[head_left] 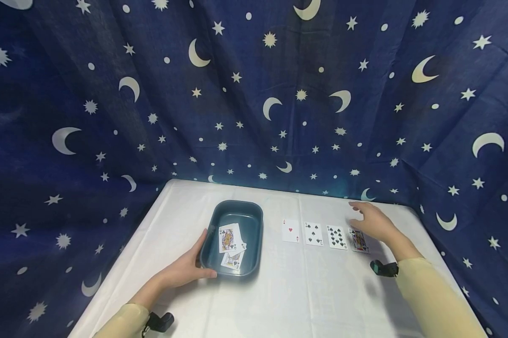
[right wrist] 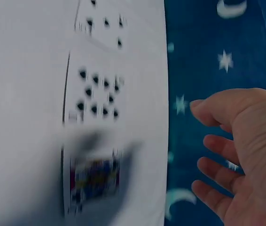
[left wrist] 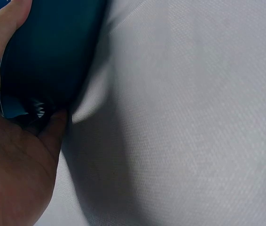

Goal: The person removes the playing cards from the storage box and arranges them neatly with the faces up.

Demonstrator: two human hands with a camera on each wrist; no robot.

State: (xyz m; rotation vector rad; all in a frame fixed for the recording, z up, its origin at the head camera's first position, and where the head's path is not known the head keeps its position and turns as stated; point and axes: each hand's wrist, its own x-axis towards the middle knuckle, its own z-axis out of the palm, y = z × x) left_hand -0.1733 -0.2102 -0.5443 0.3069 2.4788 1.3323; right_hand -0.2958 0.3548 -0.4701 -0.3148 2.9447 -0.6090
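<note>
While hands (head_left: 186, 270) hover, four cards (head_left: 314, 234), perhaps two trayed.

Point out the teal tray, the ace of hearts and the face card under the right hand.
teal tray (head_left: 257, 220): head view, right rim.
ace of hearts (head_left: 291, 230): head view, card's centre.
face card (head_left: 359, 241): head view, printed middle, beside the right hand (head_left: 374, 223).

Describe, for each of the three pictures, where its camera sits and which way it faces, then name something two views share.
Head view: worn on the head, facing forward and down at the white cloth-covered table; both forearms show, left hand on the dark teal plastic tub, right hand over a row of four playing cards.
Left wrist view: beside the palm, facing the tub's wall.
Right wrist view: behind loosely spread fingers, facing the blurred cards.
Shared: the cards appear in the head and right wrist views.
</note>
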